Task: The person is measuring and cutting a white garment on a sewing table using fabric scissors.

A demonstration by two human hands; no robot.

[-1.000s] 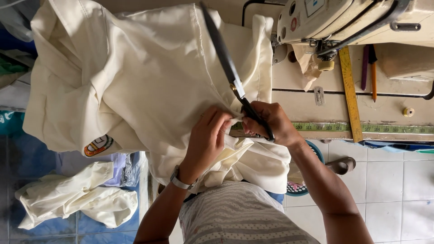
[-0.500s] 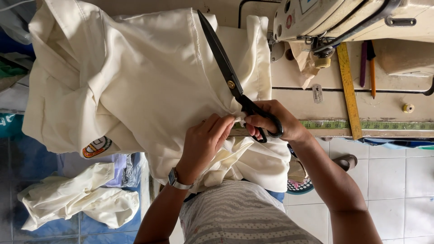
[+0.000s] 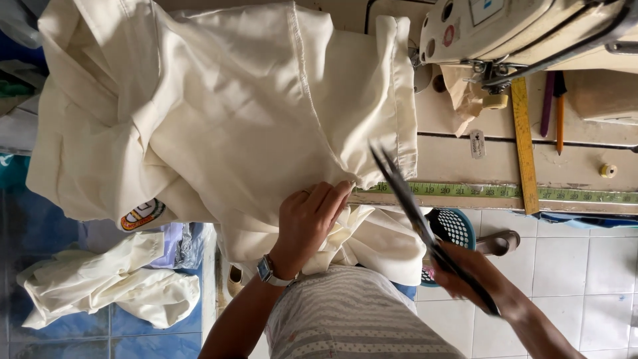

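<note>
A large cream garment [image 3: 219, 113] lies spread over the sewing table and hangs off its front edge. My left hand [image 3: 311, 219], with a wristwatch on the wrist, pinches a fold of the cream cloth at the table's front edge. My right hand [image 3: 465, 276] is down at the right, away from the cloth, gripping long dark scissors [image 3: 415, 213] whose blades point up and left, blurred by motion. An embroidered badge [image 3: 141, 214] shows on the garment's lower left.
A sewing machine [image 3: 525, 30] stands at the upper right. A yellow ruler [image 3: 523, 143], pencils [image 3: 553, 103] and a measuring tape [image 3: 518, 193] lie on the table. Another cream garment [image 3: 106, 286] lies on the floor at left. A blue basket [image 3: 452, 229] sits below the table.
My right hand has pulled the scissors off the cloth, down and to the right. The left hand stays on the fold at the table's edge.
</note>
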